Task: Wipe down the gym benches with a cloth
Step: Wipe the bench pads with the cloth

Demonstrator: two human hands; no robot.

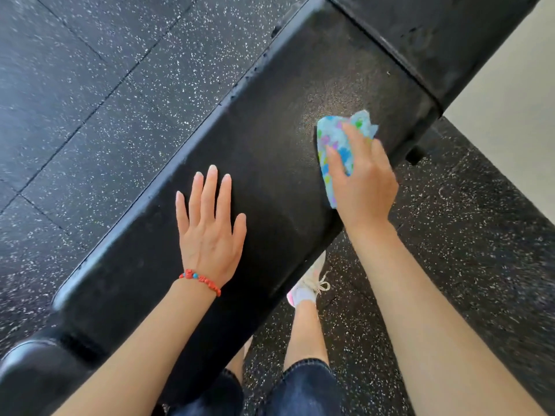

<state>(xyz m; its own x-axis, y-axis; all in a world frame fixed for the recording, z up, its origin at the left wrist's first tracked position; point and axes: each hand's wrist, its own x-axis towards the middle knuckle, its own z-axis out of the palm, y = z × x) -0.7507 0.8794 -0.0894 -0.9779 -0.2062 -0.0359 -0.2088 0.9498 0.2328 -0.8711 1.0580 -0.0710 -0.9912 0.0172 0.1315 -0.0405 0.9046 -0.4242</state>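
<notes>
A long black padded gym bench [264, 139] runs diagonally from the lower left to the upper right. My left hand [210, 226] lies flat on the pad with fingers spread, a red bead bracelet on its wrist. My right hand [360, 181] presses a folded light-blue cloth with coloured spots [333, 142] onto the pad, near the bench's right edge. Around the cloth the pad looks dusty and greyish.
A second black pad section [435, 34] adjoins the bench at the upper right, with a bench leg [416, 154] below it. Black speckled rubber floor tiles [90, 85] surround the bench. My legs and a white shoe [309, 283] stand beside it. A pale floor strip [510, 115] lies at right.
</notes>
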